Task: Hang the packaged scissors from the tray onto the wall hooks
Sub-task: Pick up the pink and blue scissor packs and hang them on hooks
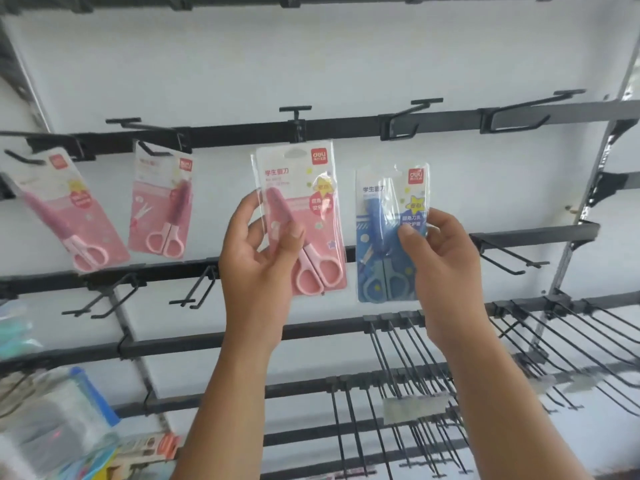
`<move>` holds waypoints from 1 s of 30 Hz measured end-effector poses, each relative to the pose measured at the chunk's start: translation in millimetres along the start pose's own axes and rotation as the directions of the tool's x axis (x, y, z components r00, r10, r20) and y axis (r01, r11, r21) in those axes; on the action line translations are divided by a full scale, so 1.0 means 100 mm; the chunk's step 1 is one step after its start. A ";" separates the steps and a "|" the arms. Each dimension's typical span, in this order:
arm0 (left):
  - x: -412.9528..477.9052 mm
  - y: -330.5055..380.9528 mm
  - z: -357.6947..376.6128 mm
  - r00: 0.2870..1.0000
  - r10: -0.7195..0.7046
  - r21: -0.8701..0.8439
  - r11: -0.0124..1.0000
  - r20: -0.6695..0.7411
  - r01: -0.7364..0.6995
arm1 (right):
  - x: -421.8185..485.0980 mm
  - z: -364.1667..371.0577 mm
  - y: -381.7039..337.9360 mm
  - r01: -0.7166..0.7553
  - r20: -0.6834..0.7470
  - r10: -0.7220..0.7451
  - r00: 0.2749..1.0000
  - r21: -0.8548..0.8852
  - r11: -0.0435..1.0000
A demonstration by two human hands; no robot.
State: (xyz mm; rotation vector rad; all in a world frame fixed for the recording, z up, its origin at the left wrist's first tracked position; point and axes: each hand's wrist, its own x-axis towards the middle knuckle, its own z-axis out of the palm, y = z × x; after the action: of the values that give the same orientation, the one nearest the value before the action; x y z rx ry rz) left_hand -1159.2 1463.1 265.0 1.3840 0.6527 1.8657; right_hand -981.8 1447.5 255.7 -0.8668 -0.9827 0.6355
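My left hand (258, 258) grips a pack of pink scissors (311, 188) by its lower left, holding its top hole just under the middle black hook (296, 114). A pack of blue scissors (388, 271) is pinched in my right hand (440, 268), below and left of an empty hook (412, 112). Two more pink scissor packs hang at the left: a tilted one (74, 209) on the far-left hook and another (161, 206) beside it.
Black rails cross the white wall, with empty hooks at the upper right (533, 105), mid right (509, 258) and mid left (199, 289). Dense rows of long hooks (433, 375) fill the lower right. Blurred packaged goods (62, 420) lie at the bottom left.
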 end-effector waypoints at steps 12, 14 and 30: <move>0.51 -0.18 0.11 0.989 0.149 0.218 0.965 0.012 -0.148 | 0.34 0.07 0.08 0.123 0.021 -0.123 0.992 0.005 0.992; 0.51 -0.19 0.15 0.986 0.165 0.244 0.957 -0.003 -0.159 | 0.37 0.06 0.08 0.118 0.038 -0.119 0.992 0.019 0.993; 0.55 -0.46 0.24 0.967 0.226 0.611 0.784 -0.114 -0.111 | 0.83 -0.11 -0.07 0.225 -0.057 -0.231 0.971 -0.097 0.970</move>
State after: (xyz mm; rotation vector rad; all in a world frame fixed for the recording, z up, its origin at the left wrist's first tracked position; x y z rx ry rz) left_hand -1134.8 1534.8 270.3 1.7172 1.3485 2.0365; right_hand -936.3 1505.6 295.0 -0.8336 -1.0380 0.3660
